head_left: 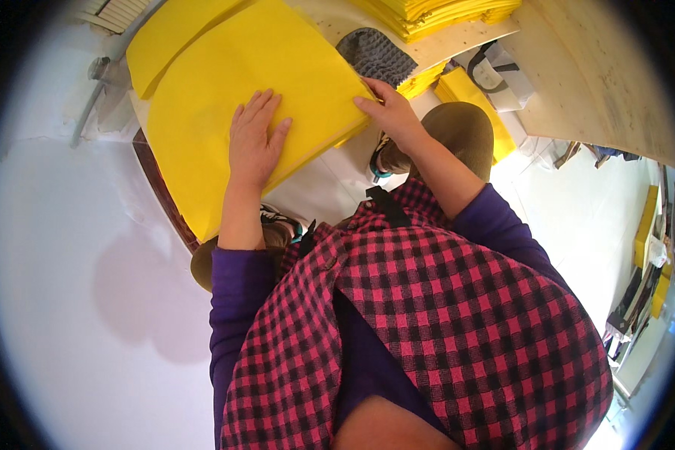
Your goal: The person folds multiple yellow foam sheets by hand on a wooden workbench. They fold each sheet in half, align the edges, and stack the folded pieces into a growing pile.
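Nearest to you is your own chest in a pink-and-black checked vest [442, 322] over purple sleeves [236, 300]; both forearms run up from it toward the work; below them your knees in olive trousers [465, 127] and a shoe with teal trim [281, 219] show against the white floor [75, 262]. Your left hand [253, 139] lies flat, palm down, fingers spread and straight, pressed on the big yellow sheet [225, 97] near its lower middle; it grips nothing. Your right hand [388, 112] rests on the sheet's right corner, fingers bent over the edge and touching it; whether the thumb pinches underneath you cannot tell from here. The yellow sheet sits tilted across a low surface in front of your knees, its lower corner hanging past a dark brown edge [161, 187]; a second yellow sheet [169, 34] peeks out behind it at upper left. Just beyond your right hand lies a grey textured pad [375, 52] on a pale wooden board [457, 37]; farther still, a stack of yellow sheets [435, 11] sits on that board; well off to the right stands a plywood panel [607, 82].
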